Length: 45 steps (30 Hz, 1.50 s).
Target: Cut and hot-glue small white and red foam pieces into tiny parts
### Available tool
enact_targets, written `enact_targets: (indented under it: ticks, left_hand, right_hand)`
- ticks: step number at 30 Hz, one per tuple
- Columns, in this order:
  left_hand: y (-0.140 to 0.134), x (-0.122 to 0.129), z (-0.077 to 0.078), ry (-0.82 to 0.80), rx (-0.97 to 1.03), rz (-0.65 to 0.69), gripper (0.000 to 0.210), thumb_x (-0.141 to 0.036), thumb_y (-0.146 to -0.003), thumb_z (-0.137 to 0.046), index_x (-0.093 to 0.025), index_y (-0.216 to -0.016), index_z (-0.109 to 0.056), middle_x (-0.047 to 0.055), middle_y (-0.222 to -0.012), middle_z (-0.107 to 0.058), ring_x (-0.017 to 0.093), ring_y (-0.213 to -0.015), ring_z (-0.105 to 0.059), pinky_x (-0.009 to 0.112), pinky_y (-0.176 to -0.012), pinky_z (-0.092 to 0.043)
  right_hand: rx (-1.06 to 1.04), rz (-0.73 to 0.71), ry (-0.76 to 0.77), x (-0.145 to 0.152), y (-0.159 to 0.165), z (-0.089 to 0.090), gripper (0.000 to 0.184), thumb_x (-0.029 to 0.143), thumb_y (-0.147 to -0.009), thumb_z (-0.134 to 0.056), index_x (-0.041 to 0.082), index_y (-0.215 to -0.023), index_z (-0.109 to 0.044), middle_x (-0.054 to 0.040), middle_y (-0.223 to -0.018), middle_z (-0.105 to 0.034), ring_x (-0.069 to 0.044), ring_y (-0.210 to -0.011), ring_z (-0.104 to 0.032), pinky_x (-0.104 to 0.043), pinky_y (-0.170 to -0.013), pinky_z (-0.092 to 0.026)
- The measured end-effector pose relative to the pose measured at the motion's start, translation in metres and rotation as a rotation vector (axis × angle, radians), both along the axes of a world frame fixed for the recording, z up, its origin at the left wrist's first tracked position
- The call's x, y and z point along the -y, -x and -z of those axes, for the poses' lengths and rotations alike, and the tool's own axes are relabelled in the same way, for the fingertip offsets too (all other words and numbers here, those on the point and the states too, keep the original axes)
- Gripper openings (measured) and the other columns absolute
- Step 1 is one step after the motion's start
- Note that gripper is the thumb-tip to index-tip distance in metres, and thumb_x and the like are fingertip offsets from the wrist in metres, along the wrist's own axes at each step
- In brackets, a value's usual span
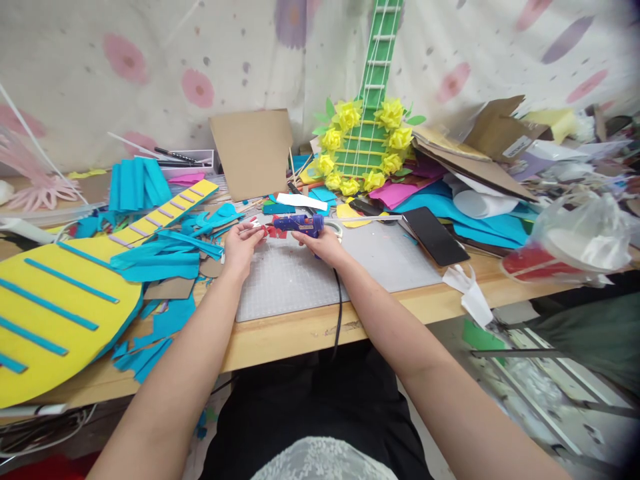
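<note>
Over the grey cutting mat [295, 287], my right hand [324, 245] is wrapped round a blue glue gun [300, 225]. Its nozzle points left, and a black cord [340, 317] runs down from it over the table edge. My left hand [242, 248] pinches a small red paper piece [273, 231] right at the nozzle. White bits show by the left fingers, too small to make out. Whether the nozzle touches the red paper I cannot tell. Behind the glue gun lies a white strip [296, 201].
A yellow guitar-shaped cutout [55, 293] and blue paper scraps [165, 327] cover the left. At the back stand a cardboard sheet [253, 153] and a green guitar [367, 143] with yellow flowers. A phone [435, 235] and a bagged red-and-white cup [555, 250] lie right.
</note>
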<state>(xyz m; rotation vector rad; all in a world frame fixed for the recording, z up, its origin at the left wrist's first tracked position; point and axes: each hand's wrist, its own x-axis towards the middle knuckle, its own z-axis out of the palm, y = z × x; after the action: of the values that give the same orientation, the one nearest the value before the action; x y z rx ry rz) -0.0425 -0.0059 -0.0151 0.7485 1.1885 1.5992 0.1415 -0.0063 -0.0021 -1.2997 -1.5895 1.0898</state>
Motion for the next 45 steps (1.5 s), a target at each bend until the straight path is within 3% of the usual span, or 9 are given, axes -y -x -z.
enact_targets:
  ticks: [21,25,28,32,36,41,45]
  left_hand:
    - [-0.001,0.0,-0.002,0.006,-0.004,0.005,0.031,-0.007,-0.055,-0.072,-0.016,-0.074,-0.051,0.002,-0.07,-0.067,0.013,-0.069,-0.065,0.026,-0.064,-0.052]
    - [-0.001,0.001,-0.003,0.006,0.021,0.017,0.03,-0.008,-0.055,-0.073,-0.015,-0.075,-0.051,0.002,-0.071,-0.067,0.013,-0.068,-0.064,0.026,-0.065,-0.051]
    - [0.0,0.001,-0.003,0.009,0.047,0.006,0.03,-0.008,-0.055,-0.072,-0.016,-0.074,-0.051,0.002,-0.071,-0.067,0.012,-0.067,-0.063,0.025,-0.065,-0.051]
    - [0.0,0.0,-0.004,0.016,0.079,-0.009,0.029,-0.007,-0.055,-0.072,-0.016,-0.074,-0.051,0.002,-0.071,-0.067,0.012,-0.068,-0.064,0.026,-0.066,-0.052]
    - [-0.001,-0.002,-0.003,0.019,0.078,-0.025,0.028,-0.007,-0.055,-0.071,-0.016,-0.073,-0.051,0.001,-0.07,-0.067,0.011,-0.066,-0.063,0.024,-0.064,-0.052]
    - [-0.003,-0.002,-0.003,0.015,0.085,-0.056,0.028,-0.006,-0.055,-0.072,-0.016,-0.073,-0.051,0.001,-0.069,-0.067,0.011,-0.064,-0.064,0.024,-0.063,-0.051]
    - [-0.004,0.001,-0.003,0.005,0.108,-0.017,0.031,-0.008,-0.053,-0.074,-0.016,-0.072,-0.051,0.001,-0.068,-0.067,0.011,-0.064,-0.064,0.024,-0.063,-0.051]
  right_hand:
    - [0.016,0.04,0.005,0.0,0.001,0.002,0.04,0.056,-0.065,-0.065,0.017,-0.07,-0.063,-0.0016,-0.06,-0.059,-0.014,-0.062,-0.057,-0.025,-0.059,-0.044]
    - [0.005,0.134,-0.005,-0.005,-0.005,-0.002,0.04,0.056,-0.065,-0.064,0.016,-0.069,-0.064,-0.0029,-0.063,-0.062,-0.014,-0.063,-0.058,-0.026,-0.06,-0.045]
    - [0.006,0.282,-0.055,-0.016,-0.025,-0.009,0.042,0.055,-0.063,-0.065,0.015,-0.075,-0.066,-0.0046,-0.07,-0.065,-0.016,-0.067,-0.06,-0.027,-0.062,-0.046]
    - [0.12,0.447,-0.088,-0.029,-0.067,-0.016,0.048,0.057,-0.064,-0.064,0.013,-0.082,-0.069,-0.0091,-0.079,-0.069,-0.02,-0.073,-0.063,-0.031,-0.067,-0.048]
    - [0.347,0.513,-0.053,-0.031,-0.095,-0.008,0.051,0.056,-0.065,-0.063,0.015,-0.094,-0.069,-0.0114,-0.092,-0.07,-0.025,-0.088,-0.064,-0.036,-0.079,-0.047]
    - [0.567,0.529,0.026,-0.031,-0.098,0.007,0.056,0.06,-0.069,-0.058,0.012,-0.096,-0.068,-0.0169,-0.096,-0.068,-0.03,-0.094,-0.063,-0.039,-0.08,-0.047]
    - [0.597,0.5,-0.048,-0.028,-0.096,0.009,0.053,0.057,-0.067,-0.062,0.013,-0.097,-0.065,-0.0153,-0.099,-0.066,-0.027,-0.094,-0.061,-0.037,-0.08,-0.046]
